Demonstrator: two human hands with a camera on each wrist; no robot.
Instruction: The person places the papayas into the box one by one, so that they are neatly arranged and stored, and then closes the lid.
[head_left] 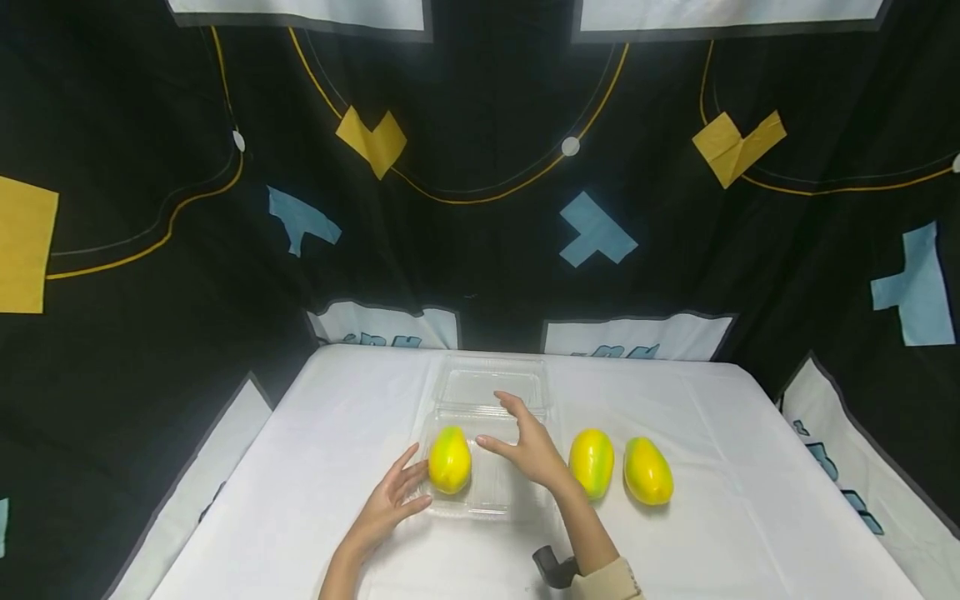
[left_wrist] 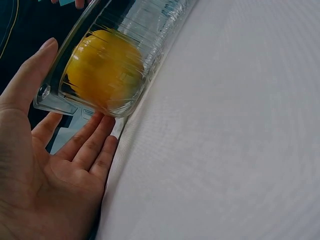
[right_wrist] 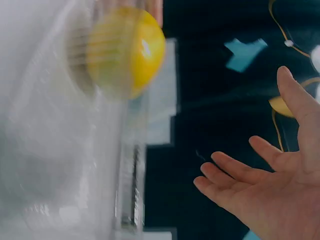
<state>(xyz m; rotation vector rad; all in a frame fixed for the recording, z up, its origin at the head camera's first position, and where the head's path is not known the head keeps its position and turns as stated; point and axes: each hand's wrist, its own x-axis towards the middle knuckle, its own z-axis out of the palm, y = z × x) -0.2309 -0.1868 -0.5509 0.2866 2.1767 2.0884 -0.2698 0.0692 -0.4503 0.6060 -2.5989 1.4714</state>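
Observation:
A clear plastic clamshell box (head_left: 491, 498) lies on the table with its lid (head_left: 491, 386) folded back. In its left side sits a yellow-green mango (head_left: 450, 461), seen through the wall as a yellow shape (left_wrist: 106, 70) in the left wrist view. My left hand (head_left: 386, 506) is beside the box's left wall, fingers extended and near or touching it. Over the right part of the box hovers my right hand (head_left: 531, 446), fingers spread and holding nothing; the right wrist view shows that hand (right_wrist: 260, 185) apart from the box.
Two more yellow-green mangoes, one (head_left: 592, 463) nearer the box and another (head_left: 648, 472) farther right, lie on the white table (head_left: 720, 533). A dark grey object (head_left: 553, 568) shows by the right wrist. Behind the table hangs a black patterned cloth (head_left: 480, 267).

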